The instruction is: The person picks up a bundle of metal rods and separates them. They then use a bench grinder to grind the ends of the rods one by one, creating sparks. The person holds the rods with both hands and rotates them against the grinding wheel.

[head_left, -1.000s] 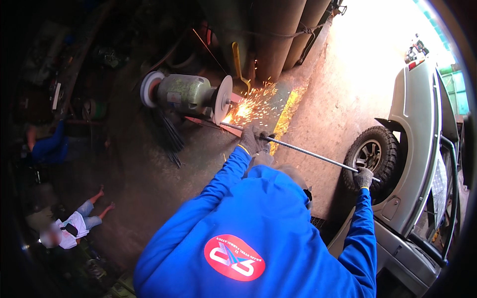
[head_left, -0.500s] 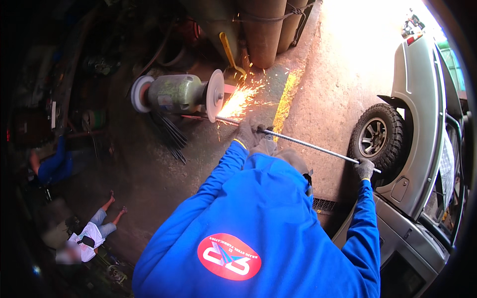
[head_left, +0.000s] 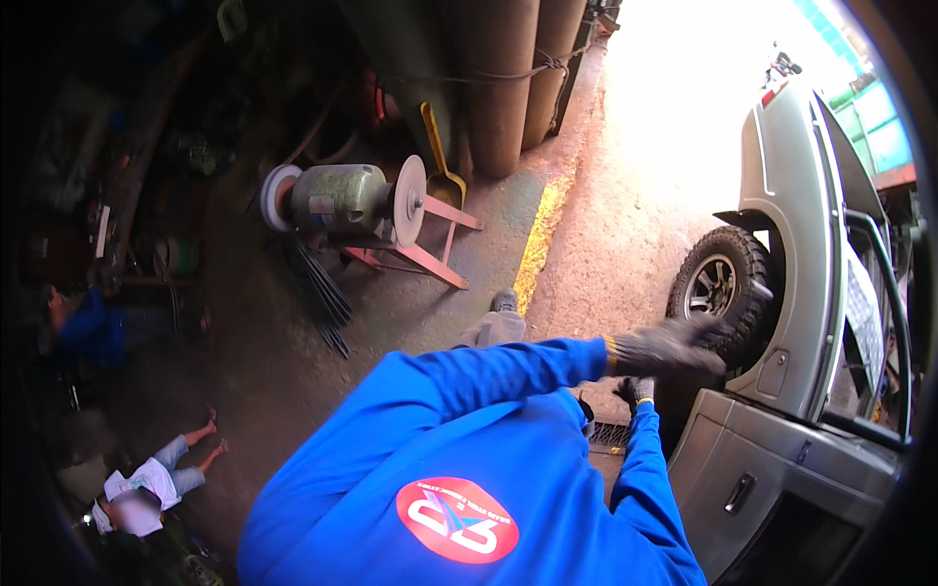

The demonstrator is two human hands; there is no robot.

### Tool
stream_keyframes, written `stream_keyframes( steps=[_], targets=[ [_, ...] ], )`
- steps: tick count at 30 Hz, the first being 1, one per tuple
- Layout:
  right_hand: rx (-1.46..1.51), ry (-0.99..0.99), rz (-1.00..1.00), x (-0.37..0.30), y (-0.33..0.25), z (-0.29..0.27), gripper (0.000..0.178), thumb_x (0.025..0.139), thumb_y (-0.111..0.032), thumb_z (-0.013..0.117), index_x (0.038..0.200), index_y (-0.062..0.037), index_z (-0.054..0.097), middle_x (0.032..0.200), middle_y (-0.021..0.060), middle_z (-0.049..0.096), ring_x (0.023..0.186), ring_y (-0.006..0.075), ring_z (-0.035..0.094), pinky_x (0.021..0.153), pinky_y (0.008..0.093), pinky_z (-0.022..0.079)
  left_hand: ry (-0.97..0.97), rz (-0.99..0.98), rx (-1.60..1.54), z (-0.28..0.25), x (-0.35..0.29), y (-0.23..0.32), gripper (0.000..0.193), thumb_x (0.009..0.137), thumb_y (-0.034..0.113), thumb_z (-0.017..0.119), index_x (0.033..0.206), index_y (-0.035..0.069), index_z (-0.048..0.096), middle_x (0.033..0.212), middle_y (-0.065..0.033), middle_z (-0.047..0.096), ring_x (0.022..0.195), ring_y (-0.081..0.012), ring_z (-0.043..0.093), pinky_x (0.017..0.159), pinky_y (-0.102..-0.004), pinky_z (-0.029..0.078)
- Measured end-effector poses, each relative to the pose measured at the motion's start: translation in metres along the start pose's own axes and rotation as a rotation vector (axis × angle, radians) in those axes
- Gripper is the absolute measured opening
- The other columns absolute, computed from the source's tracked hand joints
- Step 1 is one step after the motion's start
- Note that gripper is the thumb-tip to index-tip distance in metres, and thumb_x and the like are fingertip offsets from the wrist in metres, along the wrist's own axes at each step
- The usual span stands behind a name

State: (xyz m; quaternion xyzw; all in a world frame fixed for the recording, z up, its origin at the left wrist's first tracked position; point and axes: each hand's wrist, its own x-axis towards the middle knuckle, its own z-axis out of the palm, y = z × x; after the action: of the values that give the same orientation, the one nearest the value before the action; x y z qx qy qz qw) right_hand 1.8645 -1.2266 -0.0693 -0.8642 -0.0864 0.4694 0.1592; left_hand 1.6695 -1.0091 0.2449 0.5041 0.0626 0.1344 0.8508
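Note:
My left hand [head_left: 668, 350], in a dark glove, reaches across to the right in front of the off-road tyre [head_left: 721, 285]. Its fingers look stretched out, slightly smeared by motion, with nothing visible in them. Just below, my right hand [head_left: 637, 391], gloved too, has its fingers curled; what they hold, if anything, is hidden. Before the tyre shows a short pale streak [head_left: 762, 290], perhaps a rod's end; I cannot tell. Ahead on the left, a green bench grinder [head_left: 340, 198] with a thin disc [head_left: 408, 201] stands on a red metal stand [head_left: 430, 264]. No sparks show at the disc.
A bundle of dark rods [head_left: 318, 293] lies beside the grinder. Behind it are a yellow scoop [head_left: 447, 186] and tall cylinders [head_left: 503, 88]. A silver vehicle [head_left: 782, 420] stands close on my right. At the lower left, a person [head_left: 156, 479] sits; another blue-clad person [head_left: 93, 327] is farther up.
The sparks have stopped, and the long metal rod is no longer plainly seen. My left hand has left the grinder and swung right; my right hand has come back toward my body.

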Motion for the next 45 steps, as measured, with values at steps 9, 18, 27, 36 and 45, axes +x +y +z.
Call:
stream_keyframes(
  steps=[9,18,27,36,45],
  targets=[
    [1.249,-0.247,-0.404,-0.136,-0.019,-0.024,0.046,0.091,-0.060,0.050,0.072,-0.0177,0.047,0.065,0.0003,0.043,0.059,0.0179,0.043,0.063,0.0378,0.043,-0.468,-0.244,0.258,0.115,-0.063,-0.084,0.054,0.094,0.049,0.053,0.120,0.003,0.062,0.108,-0.0092,0.066,0.098,-0.0183,0.060,0.090,-0.0330,0.048],
    [1.416,-0.495,-0.608,-0.285,0.050,0.038,0.046,0.097,-0.056,0.037,0.095,-0.0128,0.051,0.085,0.0043,0.051,0.081,0.0230,0.054,0.090,0.0477,0.045,0.937,-0.121,-0.263,0.055,-0.125,-0.158,0.064,0.091,0.063,0.047,0.118,0.005,0.049,0.096,-0.0163,0.065,0.090,-0.0286,0.066,0.083,-0.0462,0.053],
    [0.515,0.024,-0.529,-0.348,0.107,0.012,0.026,0.092,-0.013,0.061,0.112,0.0025,0.062,0.096,0.0098,0.065,0.084,0.0167,0.065,0.077,0.0287,0.054,0.959,0.205,-0.439,0.089,-0.111,-0.138,0.047,0.095,0.058,0.046,0.069,0.020,0.036,0.055,0.0050,0.029,0.044,-0.0097,0.030,0.044,-0.0279,0.030],
    [-0.064,-0.233,-0.569,-0.236,0.186,0.045,0.065,0.079,-0.041,0.074,0.121,0.0047,0.056,0.108,0.0161,0.065,0.096,0.0230,0.063,0.083,0.0333,0.052,0.917,0.071,-0.482,0.053,-0.128,-0.119,0.040,0.092,0.049,0.057,0.074,0.015,0.049,0.060,0.0013,0.045,0.051,-0.0126,0.048,0.056,-0.0320,0.051],
    [0.513,-0.978,0.219,-0.366,0.096,-0.010,0.049,0.097,-0.046,0.047,0.114,-0.0020,0.062,0.055,-0.0040,0.035,0.044,0.0057,0.029,0.039,0.0227,0.025,1.187,0.017,-0.917,-0.103,-0.210,-0.135,0.028,0.093,0.038,0.057,0.084,0.013,0.050,0.059,0.0037,0.038,0.044,-0.0097,0.035,0.045,-0.0264,0.034]
  ],
)
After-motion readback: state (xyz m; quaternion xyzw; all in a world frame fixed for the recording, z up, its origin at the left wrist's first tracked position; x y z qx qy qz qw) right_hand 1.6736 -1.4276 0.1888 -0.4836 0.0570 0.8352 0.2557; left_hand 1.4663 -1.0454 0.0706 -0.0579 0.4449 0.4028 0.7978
